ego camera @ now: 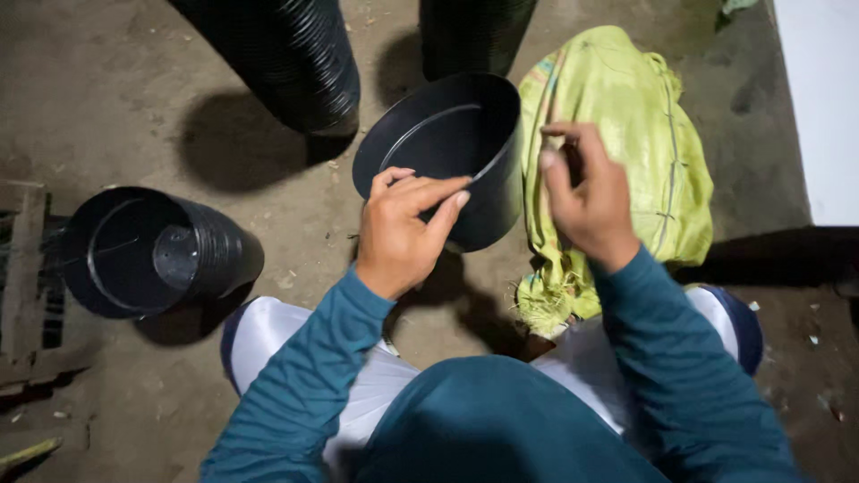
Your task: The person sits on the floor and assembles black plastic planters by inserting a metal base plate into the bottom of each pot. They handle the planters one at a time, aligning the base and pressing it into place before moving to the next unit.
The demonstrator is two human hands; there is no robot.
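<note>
A big yellow sack lies on the dirt floor. Just left of it, the left hand grips a black pot by its rim. The right hand is curled over the sack; whether it holds anything, I cannot tell.

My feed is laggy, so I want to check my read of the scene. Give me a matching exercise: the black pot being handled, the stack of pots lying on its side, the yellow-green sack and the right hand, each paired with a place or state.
Things:
1. black pot
2. stack of pots
3. yellow-green sack
4. right hand

Places or states:
A. lying on its side on the ground at far left
B. raised in front of the sack, fingers curled
C. tilted, rim held by the left hand
D. lying on the ground to the right of the pot

Pairs: 1-C, 2-A, 3-D, 4-B
</note>
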